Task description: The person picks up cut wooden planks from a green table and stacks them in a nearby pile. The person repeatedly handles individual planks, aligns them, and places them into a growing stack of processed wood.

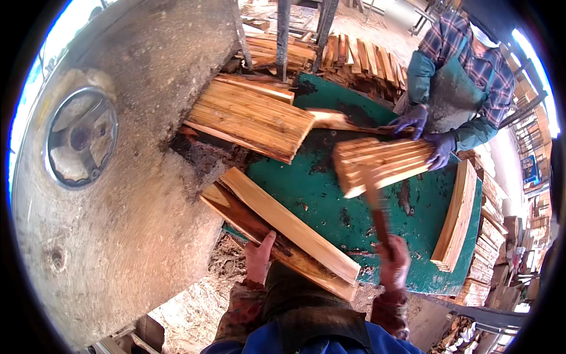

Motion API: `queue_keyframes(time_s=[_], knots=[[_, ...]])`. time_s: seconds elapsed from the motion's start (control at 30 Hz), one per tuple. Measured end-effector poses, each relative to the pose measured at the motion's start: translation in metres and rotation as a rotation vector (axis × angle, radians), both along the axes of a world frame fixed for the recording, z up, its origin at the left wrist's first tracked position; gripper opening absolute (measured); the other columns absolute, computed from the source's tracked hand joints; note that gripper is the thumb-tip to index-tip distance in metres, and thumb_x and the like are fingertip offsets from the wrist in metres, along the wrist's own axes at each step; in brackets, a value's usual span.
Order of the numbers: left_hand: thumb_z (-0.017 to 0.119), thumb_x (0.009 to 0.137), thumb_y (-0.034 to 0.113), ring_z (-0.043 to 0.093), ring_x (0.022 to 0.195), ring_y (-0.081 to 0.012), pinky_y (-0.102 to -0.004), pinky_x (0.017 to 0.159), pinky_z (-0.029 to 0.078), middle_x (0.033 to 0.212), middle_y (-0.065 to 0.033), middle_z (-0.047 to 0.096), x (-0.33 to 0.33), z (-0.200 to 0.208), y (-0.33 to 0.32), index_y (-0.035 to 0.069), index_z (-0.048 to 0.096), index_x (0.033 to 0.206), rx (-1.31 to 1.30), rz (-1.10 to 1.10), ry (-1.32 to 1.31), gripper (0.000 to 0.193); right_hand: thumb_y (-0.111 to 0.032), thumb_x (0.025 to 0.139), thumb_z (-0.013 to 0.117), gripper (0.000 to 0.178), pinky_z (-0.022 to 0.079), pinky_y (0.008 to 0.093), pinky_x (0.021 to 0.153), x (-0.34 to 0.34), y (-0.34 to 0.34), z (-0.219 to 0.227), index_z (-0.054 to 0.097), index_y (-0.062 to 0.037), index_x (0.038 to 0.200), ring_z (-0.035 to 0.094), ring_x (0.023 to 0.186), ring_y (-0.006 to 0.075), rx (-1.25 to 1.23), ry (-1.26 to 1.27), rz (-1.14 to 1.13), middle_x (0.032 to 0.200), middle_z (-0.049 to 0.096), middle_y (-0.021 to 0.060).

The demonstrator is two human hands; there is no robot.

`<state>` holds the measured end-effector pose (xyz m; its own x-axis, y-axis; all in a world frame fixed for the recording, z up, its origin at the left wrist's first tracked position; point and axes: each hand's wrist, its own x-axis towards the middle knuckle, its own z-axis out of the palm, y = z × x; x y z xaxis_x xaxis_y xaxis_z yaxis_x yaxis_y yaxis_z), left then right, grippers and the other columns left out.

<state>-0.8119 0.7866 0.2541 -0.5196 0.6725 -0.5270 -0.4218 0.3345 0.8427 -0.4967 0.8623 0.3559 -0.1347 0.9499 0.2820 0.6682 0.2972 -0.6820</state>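
Work table: green top, scuffed and dirt-stained; beige machine panel with a metal handwheel at its left.
Room: timber workshop; stacked offcuts beyond the table, loose debris on the floor.
Bark-edged board: at the near edge of the table, slanting down toward the wearer; a pale board lies alongside, nearly parallel, presumably so both handle together.
Left hand: closed on the bark-edged board, thumb on top, apparently to steady it; underside grip not visible.
Right hand: closed around a brown strip, blurred; contact between its far end and the slat bundle cannot be confirmed.
Slat bundle: held together by a co-worker in dark gloves, likely to prevent spreading.
Other stock: slat stack beside the panel; curved-looking stack along the right edge, probably leaving the middle workable.
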Motion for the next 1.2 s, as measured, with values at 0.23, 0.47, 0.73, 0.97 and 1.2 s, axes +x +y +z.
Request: queue_keyframes(time_s=[0.23,0.47,0.73,0.97,1.2], knots=[[0.065,0.092,0.029,0.059,0.096,-0.0148,-0.0312,0.078,0.052,0.110,-0.0067,0.063,-0.009,-0.034,-0.030,0.000,0.053,0.124,0.148,-0.045,-0.206,0.044,0.000,0.072,0.061,0.051,0.050,0.0418,0.082,-0.155,0.006,-0.034,0.059,-0.0040,0.123,0.058,0.100,0.0348,-0.029,-0.123,0.548,0.107,0.059,0.0157],[0.069,0.089,0.025,0.062,0.083,-0.0142,-0.0283,0.069,0.053,0.102,-0.0071,0.066,0.004,-0.013,-0.014,-0.003,0.061,0.114,0.135,0.015,-0.198,0.038,-0.027,0.078,0.069,0.059,0.037,0.0516,0.098,-0.175,-0.030,-0.048,0.052,0.0007,0.128,0.043,0.121,0.0368,-0.010,-0.357,0.584,0.127,0.046,0.0184],[0.073,0.084,0.016,0.062,0.090,-0.0213,-0.0324,0.078,0.053,0.106,-0.0125,0.066,0.009,0.009,0.005,-0.009,0.060,0.114,0.057,0.098,-0.145,0.040,-0.018,0.075,0.073,0.046,0.044,0.0451,0.096,-0.142,-0.022,-0.030,0.059,-0.0020,0.116,0.051,0.111,0.0368,-0.054,-0.096,0.527,0.118,0.053,0.0176],[0.073,0.084,0.023,0.055,0.102,-0.0223,-0.0359,0.093,0.045,0.119,-0.0103,0.060,0.010,0.027,0.006,-0.006,0.056,0.121,-0.037,0.033,0.030,0.050,-0.040,0.066,0.082,0.081,0.036,0.0538,0.099,-0.007,0.050,-0.081,0.047,-0.0047,0.131,0.038,0.125,0.0396,-0.104,-0.535,-0.382,0.131,0.043,0.0206],[0.074,0.083,0.024,0.057,0.096,-0.0225,-0.0362,0.089,0.047,0.113,-0.0102,0.062,0.008,0.008,0.004,-0.007,0.059,0.115,-0.106,0.033,0.061,0.047,-0.026,0.063,0.080,0.084,0.039,0.0513,0.094,0.011,0.039,-0.108,0.043,-0.0023,0.135,0.041,0.119,0.0394,-0.314,-0.487,-0.507,0.125,0.044,0.0202]])
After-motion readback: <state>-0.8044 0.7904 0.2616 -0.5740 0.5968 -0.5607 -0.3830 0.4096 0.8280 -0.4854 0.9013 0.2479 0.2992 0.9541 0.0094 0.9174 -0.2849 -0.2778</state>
